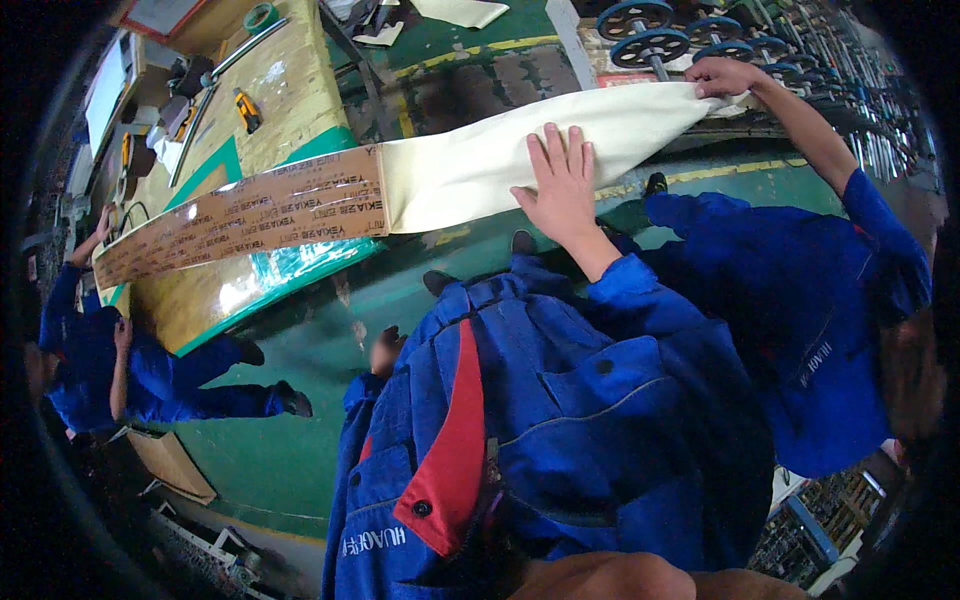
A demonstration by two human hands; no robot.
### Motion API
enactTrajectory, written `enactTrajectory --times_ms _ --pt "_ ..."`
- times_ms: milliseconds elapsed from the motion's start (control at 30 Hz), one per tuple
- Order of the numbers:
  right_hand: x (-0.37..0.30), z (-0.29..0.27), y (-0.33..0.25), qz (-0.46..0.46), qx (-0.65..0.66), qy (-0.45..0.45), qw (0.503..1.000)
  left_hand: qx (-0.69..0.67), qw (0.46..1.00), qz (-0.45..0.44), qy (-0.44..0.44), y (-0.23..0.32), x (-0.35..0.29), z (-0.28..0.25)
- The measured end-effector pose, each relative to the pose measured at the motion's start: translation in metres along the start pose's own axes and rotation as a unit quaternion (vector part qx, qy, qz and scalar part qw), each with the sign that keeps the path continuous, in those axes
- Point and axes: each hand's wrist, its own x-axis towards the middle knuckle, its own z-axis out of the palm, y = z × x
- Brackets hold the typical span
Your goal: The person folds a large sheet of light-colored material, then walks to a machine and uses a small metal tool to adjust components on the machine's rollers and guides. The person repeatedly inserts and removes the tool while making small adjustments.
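Observation:
A long strip stretches across the view, with a cream, cloth-like part (470, 165) on the right and a brown, glossy printed part (250, 220) on the left. My right hand (563, 190) lies flat on the cream part, fingers spread, palm down. Low beside my jacket hangs my left hand (384, 353), apart from the strip; it is blurred and its fingers cannot be made out. At the right, a co-worker's hand (722, 77) grips the narrowed end of the cream part. Another co-worker's hand (103, 225) is by the brown part's far left end.
Under the brown part stands a yellowish table (290, 90) edged with green tape, bearing a yellow-and-black cutter (247, 110), a metal rod (245, 52) and a green tape roll (261, 17). Blue-rimmed wheels (650, 45) stand at the back right. Co-workers stand on both sides.

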Motion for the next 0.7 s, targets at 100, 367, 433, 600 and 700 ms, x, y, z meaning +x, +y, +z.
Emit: enactTrajectory --times_ms 100,367,433,600,700 --pt "-0.002 0.001 0.0 0.003 -0.003 0.003 1.0 -0.025 0.999 -0.009 0.02 -0.004 -0.002 0.003" --pt "-0.004 0.001 -0.005 0.012 -0.002 -0.003 1.0 -0.039 0.998 0.007 0.052 -0.01 -0.005 0.01" --pt "-0.006 0.001 -0.005 0.015 -0.001 -0.007 1.0 -0.033 0.998 0.015 0.054 -0.014 -0.005 0.013" --pt "-0.014 0.0 -0.005 0.02 0.002 -0.001 1.0 0.021 0.998 0.029 0.054 -0.02 0.0 0.02" --pt "-0.017 -0.001 -0.005 0.015 0.0 0.01 1.0 -0.044 0.998 0.008 0.046 -0.021 0.0 0.022"
